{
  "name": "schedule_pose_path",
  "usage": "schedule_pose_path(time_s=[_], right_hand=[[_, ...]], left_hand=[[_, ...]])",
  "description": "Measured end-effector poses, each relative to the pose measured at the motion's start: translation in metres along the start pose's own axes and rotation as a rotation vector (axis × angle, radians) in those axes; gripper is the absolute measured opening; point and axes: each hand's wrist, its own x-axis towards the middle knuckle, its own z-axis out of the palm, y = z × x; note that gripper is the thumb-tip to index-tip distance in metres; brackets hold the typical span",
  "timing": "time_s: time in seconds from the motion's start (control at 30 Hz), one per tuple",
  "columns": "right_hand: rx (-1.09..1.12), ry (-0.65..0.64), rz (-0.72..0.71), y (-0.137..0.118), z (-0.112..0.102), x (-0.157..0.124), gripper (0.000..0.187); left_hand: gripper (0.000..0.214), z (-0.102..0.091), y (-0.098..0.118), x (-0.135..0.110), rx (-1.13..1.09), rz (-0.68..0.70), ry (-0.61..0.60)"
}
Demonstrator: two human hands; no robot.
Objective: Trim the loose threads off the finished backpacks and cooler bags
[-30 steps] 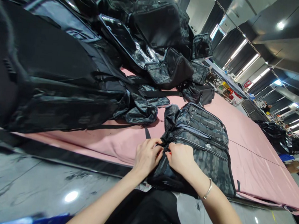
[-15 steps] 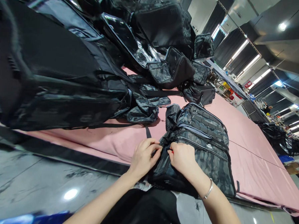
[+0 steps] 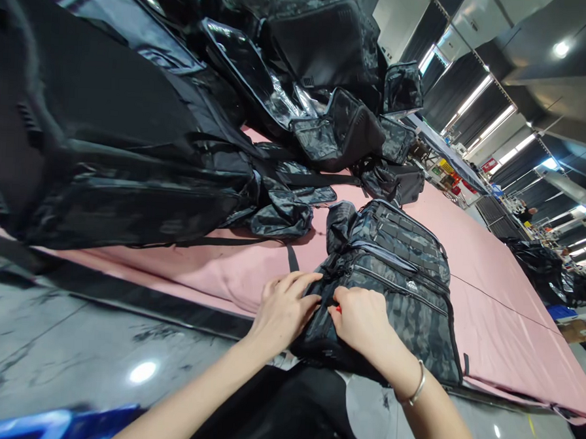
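Observation:
A dark camouflage backpack (image 3: 397,290) lies on the pink-covered table in front of me, its front pockets and zippers facing up. My left hand (image 3: 286,307) rests against the backpack's near left side, with thumb and forefinger apart and their tips touching the fabric. Just to its right, my right hand (image 3: 361,318) is closed over the same side seam. A small red thing (image 3: 338,308) shows between its thumb and fingers; most of it is hidden, so its kind cannot be made out. A silver bangle (image 3: 418,386) circles my right wrist.
Large black and camouflage bags (image 3: 129,152) are heaped across the left and back of the pink table cover (image 3: 504,322). A loose strap (image 3: 292,259) lies left of the backpack. Farther right are more black bags (image 3: 540,268). Something blue (image 3: 56,423) stands at lower left.
My left forefinger and thumb have spread farther apart along the seam. The right hand has shifted slightly downward with the red thing. The backpack has stayed in place.

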Motion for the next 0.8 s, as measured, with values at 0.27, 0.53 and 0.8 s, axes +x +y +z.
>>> schedule_pose_path(time_s=[0.27, 0.53, 0.8], right_hand=[[-0.036, -0.047, -0.024, -0.004, -0.005, 0.006, 0.021], [-0.036, -0.03, -0.061, -0.007, 0.004, 0.016, 0.02], [0.064, 0.035, 0.0, 0.0, 0.008, 0.007, 0.019]], left_hand=[[0.015, 0.004, -0.002, 0.003, -0.003, 0.072, 0.044], [0.017, 0.004, -0.001, -0.001, -0.006, 0.058, 0.064], [0.016, -0.002, -0.006, -0.006, -0.2, -0.089, 0.232]])
